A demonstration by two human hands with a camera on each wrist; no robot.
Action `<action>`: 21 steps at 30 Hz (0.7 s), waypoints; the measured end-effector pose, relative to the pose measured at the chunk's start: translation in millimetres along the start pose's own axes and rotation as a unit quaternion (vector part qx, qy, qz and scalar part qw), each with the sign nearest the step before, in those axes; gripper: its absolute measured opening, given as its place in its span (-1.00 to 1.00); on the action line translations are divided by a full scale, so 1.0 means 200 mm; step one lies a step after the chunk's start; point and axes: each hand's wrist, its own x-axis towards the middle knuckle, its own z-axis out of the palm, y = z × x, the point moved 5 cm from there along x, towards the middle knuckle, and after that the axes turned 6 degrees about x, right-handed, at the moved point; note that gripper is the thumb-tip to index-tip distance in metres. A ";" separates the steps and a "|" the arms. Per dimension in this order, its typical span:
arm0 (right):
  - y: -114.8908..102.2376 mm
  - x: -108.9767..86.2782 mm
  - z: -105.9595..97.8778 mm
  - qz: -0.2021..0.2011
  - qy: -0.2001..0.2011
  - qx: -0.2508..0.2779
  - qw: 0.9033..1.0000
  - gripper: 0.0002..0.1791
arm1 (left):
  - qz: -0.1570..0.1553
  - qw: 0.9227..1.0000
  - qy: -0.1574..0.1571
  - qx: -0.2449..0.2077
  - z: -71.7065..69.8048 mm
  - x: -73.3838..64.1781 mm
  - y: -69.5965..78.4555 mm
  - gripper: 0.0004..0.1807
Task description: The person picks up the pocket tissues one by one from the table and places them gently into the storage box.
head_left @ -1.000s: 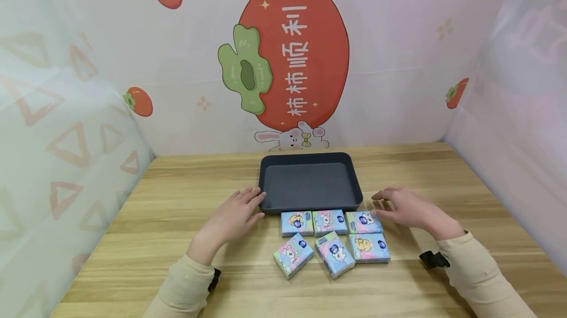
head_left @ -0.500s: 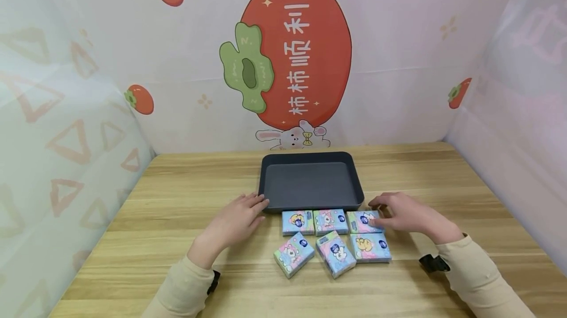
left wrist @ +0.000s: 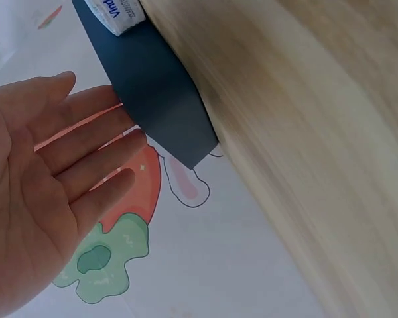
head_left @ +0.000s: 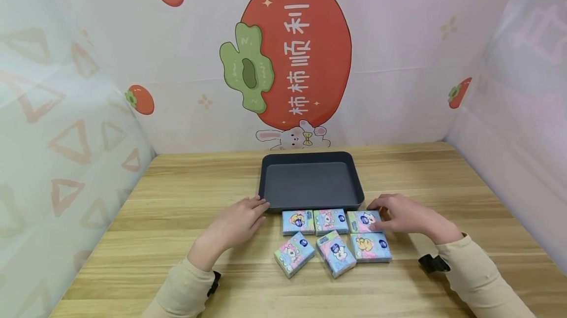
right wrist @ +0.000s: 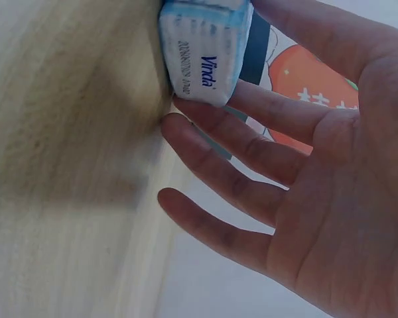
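Several small blue, pink and green tissue packs lie flat on the wooden table. My right hand (head_left: 405, 213) pinches the far-right tissue pack (head_left: 362, 219) between its thumb and fingers. In the right wrist view, the white end of this pack (right wrist: 202, 63) shows the Vinda name, with the fingertips against its side. A dark grey rectangular tray (head_left: 310, 185) stands behind the packs. My left hand (head_left: 235, 222) reaches to its near left corner, fingers straight and fingertips on the rim. The left wrist view shows the left palm (left wrist: 36, 179) holding nothing.
Two other packs, a left one (head_left: 298, 222) and a middle one (head_left: 330, 221), line the tray's front. Nearer lie a tilted pack (head_left: 294, 254), another tilted pack (head_left: 336, 253) and a straight one (head_left: 371, 247). A printed cloth wall (head_left: 186, 126) stands behind the table.
My right hand has come down a little and its thumb and fingers have closed on the far-right tissue pack. The left hand has stayed at the tray's corner. The packs look unmoved.
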 end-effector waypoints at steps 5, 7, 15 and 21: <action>0.00 0.00 0.01 -0.002 -0.010 0.017 1.000 -0.53 | 0.006 1.000 0.011 0.009 0.00 0.00 0.01 -0.63; 0.00 0.00 0.01 0.004 -0.014 0.024 1.000 -0.52 | 0.009 1.000 0.018 0.010 0.00 0.00 0.01 -0.64; 0.02 0.01 0.01 0.023 -0.025 0.036 0.999 -0.50 | 0.016 0.999 0.029 0.014 -0.01 -0.01 0.02 -0.64; 0.03 0.00 0.02 0.038 -0.034 0.043 0.998 -0.48 | 0.017 0.999 0.032 0.018 -0.01 -0.01 0.02 -0.63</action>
